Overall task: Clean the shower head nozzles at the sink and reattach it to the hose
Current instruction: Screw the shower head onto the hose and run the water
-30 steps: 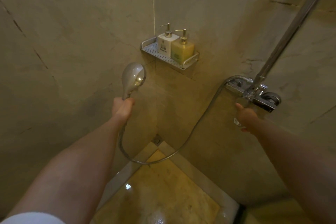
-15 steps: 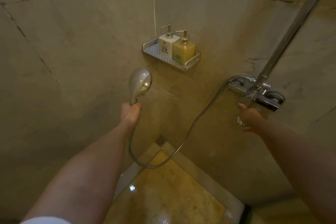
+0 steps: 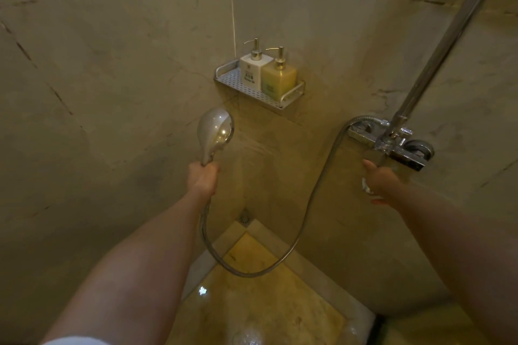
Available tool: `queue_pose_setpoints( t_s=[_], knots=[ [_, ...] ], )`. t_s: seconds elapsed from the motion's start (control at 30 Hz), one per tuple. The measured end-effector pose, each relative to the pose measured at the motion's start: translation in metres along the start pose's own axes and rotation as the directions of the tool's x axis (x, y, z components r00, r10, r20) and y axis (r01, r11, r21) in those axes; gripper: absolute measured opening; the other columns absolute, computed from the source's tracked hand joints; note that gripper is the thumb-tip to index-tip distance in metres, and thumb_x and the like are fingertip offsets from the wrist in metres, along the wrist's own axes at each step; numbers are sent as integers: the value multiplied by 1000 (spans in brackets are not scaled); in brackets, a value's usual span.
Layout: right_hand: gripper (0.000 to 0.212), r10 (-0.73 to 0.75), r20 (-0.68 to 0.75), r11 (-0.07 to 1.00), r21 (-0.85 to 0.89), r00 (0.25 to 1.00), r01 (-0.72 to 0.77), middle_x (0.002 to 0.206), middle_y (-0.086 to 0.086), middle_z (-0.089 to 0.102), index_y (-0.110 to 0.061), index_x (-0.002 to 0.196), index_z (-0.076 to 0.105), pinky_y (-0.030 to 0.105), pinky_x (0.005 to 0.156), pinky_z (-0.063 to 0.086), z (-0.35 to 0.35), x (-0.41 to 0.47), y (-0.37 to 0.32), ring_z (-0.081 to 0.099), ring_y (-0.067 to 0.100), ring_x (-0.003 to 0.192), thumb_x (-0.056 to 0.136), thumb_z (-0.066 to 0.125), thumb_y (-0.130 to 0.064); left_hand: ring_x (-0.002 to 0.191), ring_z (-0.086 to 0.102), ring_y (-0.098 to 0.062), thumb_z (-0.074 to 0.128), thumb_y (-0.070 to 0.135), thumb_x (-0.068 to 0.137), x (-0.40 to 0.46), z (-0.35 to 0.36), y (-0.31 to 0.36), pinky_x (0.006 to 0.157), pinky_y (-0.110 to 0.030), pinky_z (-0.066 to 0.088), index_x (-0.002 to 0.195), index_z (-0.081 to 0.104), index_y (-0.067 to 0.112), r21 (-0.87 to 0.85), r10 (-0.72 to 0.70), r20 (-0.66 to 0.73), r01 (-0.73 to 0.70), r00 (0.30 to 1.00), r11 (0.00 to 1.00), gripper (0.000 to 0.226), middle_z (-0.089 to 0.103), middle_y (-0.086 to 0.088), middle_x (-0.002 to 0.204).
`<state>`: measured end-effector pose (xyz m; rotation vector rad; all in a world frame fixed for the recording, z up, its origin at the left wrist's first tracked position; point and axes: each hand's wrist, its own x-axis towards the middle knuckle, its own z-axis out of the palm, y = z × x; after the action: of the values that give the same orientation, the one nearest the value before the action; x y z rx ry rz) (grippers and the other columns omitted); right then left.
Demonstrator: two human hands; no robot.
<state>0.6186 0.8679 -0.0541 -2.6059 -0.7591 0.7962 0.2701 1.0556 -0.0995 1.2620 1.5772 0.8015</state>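
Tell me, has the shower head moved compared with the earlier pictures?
Yes, slightly: the shower head in the left hand has shifted rightward, closer to the corner shelf.

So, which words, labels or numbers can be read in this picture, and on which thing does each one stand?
White pump bottle on the corner shelf: a small emblem and dark lines of print on its front, too blurred to read.
Yellow pump bottle beside it: a pale label low on its front, too blurred to read.
Shower head, hose, mixer valve, walls: no text visible.
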Motion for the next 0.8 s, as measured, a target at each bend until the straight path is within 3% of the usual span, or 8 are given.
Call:
queue_pose_setpoints(
  t_s=[0.07,0.13,0.23,0.33,0.47,0.67,0.73,0.8],
  knots=[
    [70,-9,21,1000,-24,1000,9,126,19,54,-37,154,22,53,76,60,-1,2,1,60,38,104,98,46,-3,53,52,-26,62,21,81,0,1,-3,39,-23,36,91,61,2,-4,-7,15,7,1000,1000,21,55,-14,65],
    [63,8,12,1000,-3,1000,-7,122,18,56,-29,154,26,55,80,58,-2,1,0,61,37,103,99,49,-10,53,52,-26,62,20,82,-2,3,-4,37,-22,37,89,61,0,-9,-13,30,13,999,1000,21,54,-15,64],
    [61,-20,11,1000,-20,1000,20,123,18,55,-31,154,27,55,83,58,0,1,1,59,38,106,100,45,-8,48,49,-26,61,17,79,-6,4,-2,37,-23,38,70,58,1,-43,5,40,-3,999,999,19,51,-13,54],
    [53,-16,-9,1000,-13,1000,16,111,16,52,-24,153,31,53,86,56,0,0,2,58,35,97,102,44,-13,44,46,-24,61,13,82,-11,7,-1,36,-21,37,61,53,4,-80,19,30,-17,999,997,24,47,-11,49],
    [69,-75,5,990,-118,997,75,131,23,44,-32,156,21,54,83,58,1,0,2,56,41,109,99,42,2,41,46,-24,61,14,83,-12,9,0,34,-20,35,60,54,3,-102,10,14,-9,1000,995,26,46,-9,44],
    [55,-96,-21,988,-124,995,93,129,23,42,-34,155,24,54,82,58,1,0,3,54,42,107,105,30,-11,41,41,-21,58,5,86,-14,11,1,38,-24,34,63,49,8,-166,4,19,-1,1000,986,25,42,-8,51],
    [50,-91,-35,993,-85,995,87,125,21,43,-35,154,27,51,75,58,1,1,3,55,39,100,106,28,-18,42,40,-20,58,4,87,-13,11,0,43,-28,35,64,48,9,-200,-11,13,14,1000,980,26,42,-8,52],
    [46,-91,-57,995,-52,994,88,116,18,46,-33,152,32,44,57,53,3,4,3,52,29,82,107,29,-28,41,41,-20,58,4,87,-12,11,-1,47,-32,36,65,49,10,-237,-22,6,23,1000,971,25,43,-7,51]
  ],
)
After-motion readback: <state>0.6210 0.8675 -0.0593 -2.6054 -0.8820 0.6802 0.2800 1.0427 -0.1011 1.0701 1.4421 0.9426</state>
